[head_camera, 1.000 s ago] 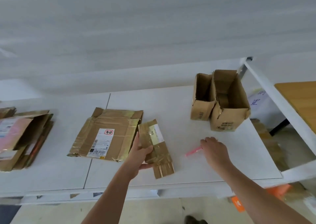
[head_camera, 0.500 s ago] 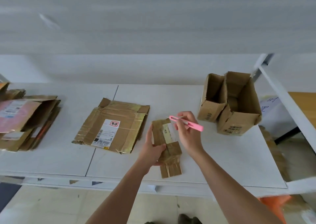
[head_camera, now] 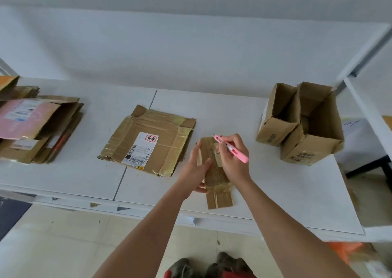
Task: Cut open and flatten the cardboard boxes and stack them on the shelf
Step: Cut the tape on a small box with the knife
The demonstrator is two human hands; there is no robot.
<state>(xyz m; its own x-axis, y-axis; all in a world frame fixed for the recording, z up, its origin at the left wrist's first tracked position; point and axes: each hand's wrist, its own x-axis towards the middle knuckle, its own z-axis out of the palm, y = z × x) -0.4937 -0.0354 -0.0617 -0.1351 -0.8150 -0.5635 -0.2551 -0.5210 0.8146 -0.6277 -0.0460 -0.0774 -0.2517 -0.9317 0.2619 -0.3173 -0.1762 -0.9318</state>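
Cardboard, brown and heavily taped, makes up the small box (head_camera: 213,171) that lies near the front edge of the white bench (head_camera: 275,192), right of its middle seam, with its long axis running from the front edge toward the back and one loose flap pointing at the person. The left hand (head_camera: 196,168) is clasped around the box's left side, thumb over the top face, steadying it. The right hand (head_camera: 232,156) is closed around a pink cutter (head_camera: 231,148) in a pen-like grip, its tip angled up and left, over the far end of the box; whether the blade touches the tape cannot be told. Since the box lies directly under the right hand and its length runs toward the person, the likely cut is a pull along that axis, from the far end to the near flap, and the left thumb sits close beside that line. A flattened box with a label (head_camera: 148,144) lies just left, a stack of flattened boxes (head_camera: 38,129) at the left end, and two open boxes (head_camera: 301,122) stand toward the back right corner
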